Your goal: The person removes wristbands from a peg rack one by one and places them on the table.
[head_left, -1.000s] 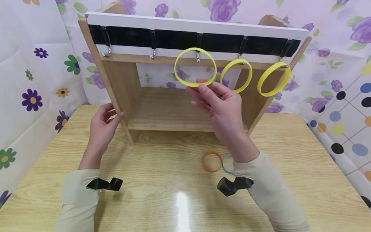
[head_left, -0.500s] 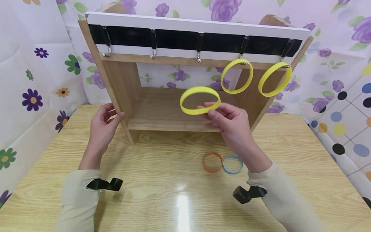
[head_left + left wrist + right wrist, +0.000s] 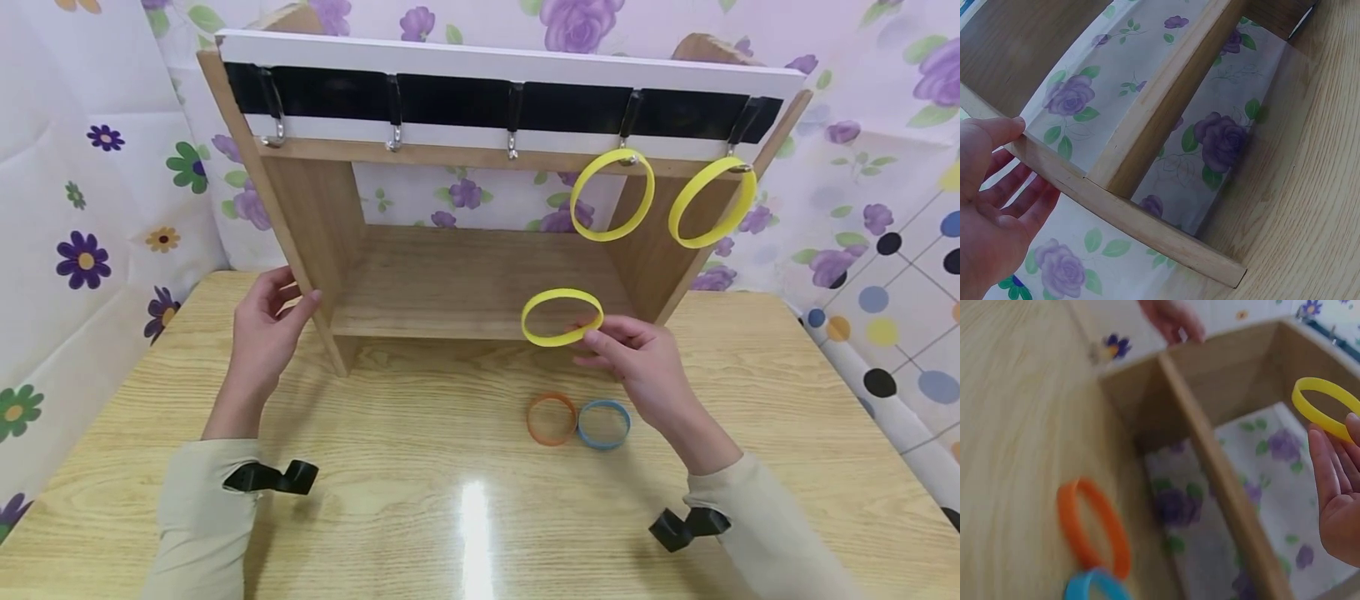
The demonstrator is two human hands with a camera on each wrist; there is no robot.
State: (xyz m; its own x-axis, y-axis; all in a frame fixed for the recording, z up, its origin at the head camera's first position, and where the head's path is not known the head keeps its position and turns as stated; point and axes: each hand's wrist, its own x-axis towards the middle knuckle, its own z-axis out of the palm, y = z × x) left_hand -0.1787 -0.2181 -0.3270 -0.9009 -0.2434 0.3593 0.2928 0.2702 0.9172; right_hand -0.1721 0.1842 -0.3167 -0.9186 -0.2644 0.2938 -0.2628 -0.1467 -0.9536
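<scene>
My right hand [image 3: 648,367] pinches a yellow wristband [image 3: 551,341] between thumb and fingers. It holds the band low before the shelf of a wooden rack [image 3: 480,279]. In the right wrist view the same yellow wristband [image 3: 1317,417] stands above the fingers, partly cut off by the frame. My left hand [image 3: 266,333] grips the rack's left side panel, thumb in front and fingers behind; the left wrist view shows this panel edge [image 3: 1147,220] close up. An orange wristband [image 3: 551,442] and a blue wristband [image 3: 604,447] lie side by side on the table, below the right hand's fingers.
Along the rack's top runs a white board with a black strip [image 3: 453,100] and several metal hooks. Two yellow wristbands, one [image 3: 597,237] and another [image 3: 697,242], hang on the two rightmost hooks. Flowered sheeting [image 3: 90,167] stands behind and beside the wooden table [image 3: 360,517].
My right hand has moved down and to the right, away from the middle hook, carrying the yellow wristband, which has tilted flatter. The blue wristband has come fully into view. My left hand stays put.
</scene>
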